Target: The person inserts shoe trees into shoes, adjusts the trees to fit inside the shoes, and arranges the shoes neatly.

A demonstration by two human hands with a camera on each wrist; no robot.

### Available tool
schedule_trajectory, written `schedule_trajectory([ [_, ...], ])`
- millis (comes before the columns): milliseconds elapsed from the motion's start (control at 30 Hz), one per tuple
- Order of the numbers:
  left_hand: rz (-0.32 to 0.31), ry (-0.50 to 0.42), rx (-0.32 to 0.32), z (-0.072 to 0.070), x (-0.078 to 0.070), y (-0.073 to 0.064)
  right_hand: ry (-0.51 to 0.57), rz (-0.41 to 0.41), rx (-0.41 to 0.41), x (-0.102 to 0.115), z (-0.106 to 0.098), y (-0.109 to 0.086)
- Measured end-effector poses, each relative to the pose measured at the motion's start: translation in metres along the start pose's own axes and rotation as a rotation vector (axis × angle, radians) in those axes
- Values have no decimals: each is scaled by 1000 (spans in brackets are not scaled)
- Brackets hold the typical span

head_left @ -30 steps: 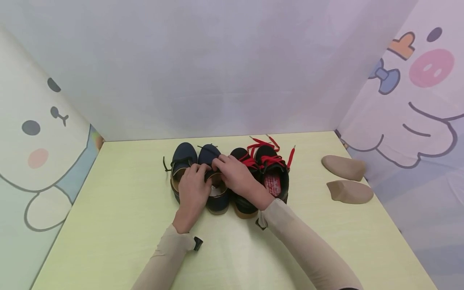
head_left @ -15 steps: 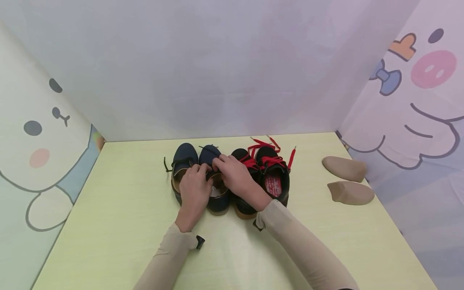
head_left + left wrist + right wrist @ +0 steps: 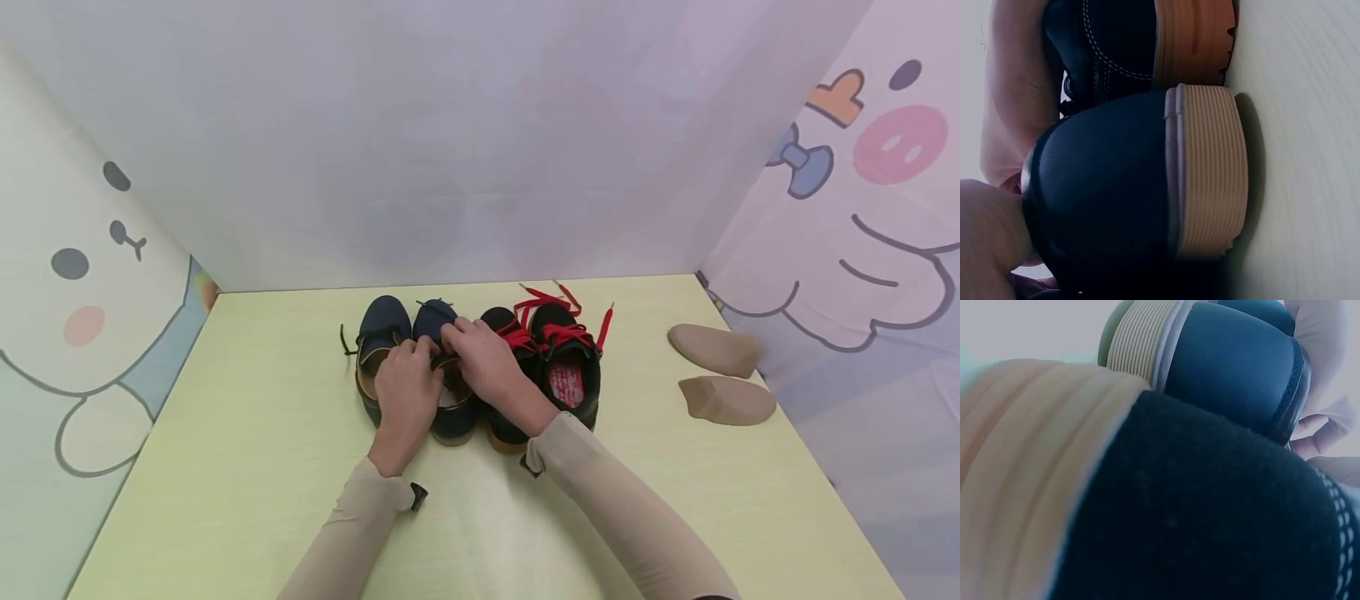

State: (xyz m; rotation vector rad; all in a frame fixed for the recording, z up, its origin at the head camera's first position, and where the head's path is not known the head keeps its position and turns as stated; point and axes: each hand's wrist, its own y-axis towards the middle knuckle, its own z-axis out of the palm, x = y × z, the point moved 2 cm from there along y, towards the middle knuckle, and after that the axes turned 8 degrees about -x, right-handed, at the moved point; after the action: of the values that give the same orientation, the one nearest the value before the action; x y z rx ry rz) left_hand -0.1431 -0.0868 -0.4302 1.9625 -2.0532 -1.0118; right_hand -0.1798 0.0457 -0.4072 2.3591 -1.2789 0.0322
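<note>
Two navy lace-up shoes stand side by side, the left one point(image 3: 384, 313) and the right one point(image 3: 431, 320), toes pointing away. Both hands work over the right shoe's lacing. The left hand point(image 3: 408, 387) arches above its opening, fingers curled at the laces. From the right side the right hand point(image 3: 489, 362) reaches across a black shoe, its fingertips pinching close to the left hand's. A dark shoelace point(image 3: 437, 310) runs over the toe from under the fingers; its held part is hidden. The left wrist view shows this shoe's navy heel point(image 3: 1104, 181) above a ribbed tan sole.
A pair of black shoes point(image 3: 588, 398) with loose red laces point(image 3: 573, 335) stands directly right of the navy pair. Two beige foot-shaped inserts point(image 3: 716, 348) lie at the table's right edge. Printed cloth walls point(image 3: 465, 150) enclose the back and sides.
The dark lace end over the right navy shoe's toe has shifted slightly to the right. Both hands stay at the lacing with small wrist movements; the shoes stay in place.
</note>
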Motion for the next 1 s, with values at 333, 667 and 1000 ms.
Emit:
schedule_trajectory([
  [333,36,7,10,2,0,-1,-5,-3,7,-3,-1,1],
  [667,117,-55,-39,-4,0,-6,57,-11,81,-9,-10,-5],
  [1000,205,-135,-27,-6,-1,-8,97,-38,41,-12,-23,-19],
])
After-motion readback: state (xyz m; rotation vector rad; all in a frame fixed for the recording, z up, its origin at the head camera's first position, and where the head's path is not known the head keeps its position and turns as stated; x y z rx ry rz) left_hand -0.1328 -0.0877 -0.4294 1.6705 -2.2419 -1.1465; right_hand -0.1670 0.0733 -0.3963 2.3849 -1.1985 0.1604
